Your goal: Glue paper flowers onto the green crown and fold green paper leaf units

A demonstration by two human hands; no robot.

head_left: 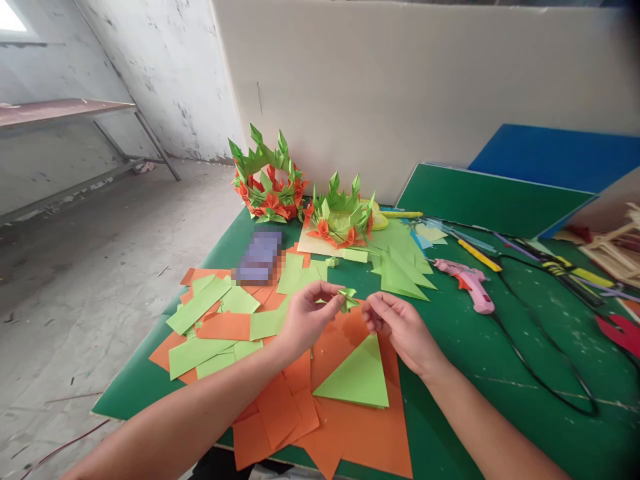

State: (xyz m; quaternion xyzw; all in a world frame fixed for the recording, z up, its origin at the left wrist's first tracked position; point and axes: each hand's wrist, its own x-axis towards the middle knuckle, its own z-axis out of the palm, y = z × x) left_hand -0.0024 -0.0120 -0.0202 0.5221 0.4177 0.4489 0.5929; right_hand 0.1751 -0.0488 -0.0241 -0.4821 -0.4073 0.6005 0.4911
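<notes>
My left hand (315,310) pinches a small folded green paper flower (349,300) between thumb and fingertips. Just to its right, my right hand (397,327) has its fingers curled together, a short gap from the flower; whether anything is in them I cannot make out. Below both hands, a green paper triangle (357,380) lies on a large orange sheet (380,433). Another small folded green piece (331,262) rests on the table beyond the left hand. Farther back stand two crown-like rings of folded green and orange paper, a taller one (270,203) and a smaller one (340,217).
Loose green and orange paper strips (200,303) cover the left of the green table (450,400). A pink glue gun (470,283) with a black cable lies at right, near a yellow cutter (480,255) and red-handled scissors (620,333). Green triangles (400,270) lie behind; a blurred phone-like object (260,253) is left.
</notes>
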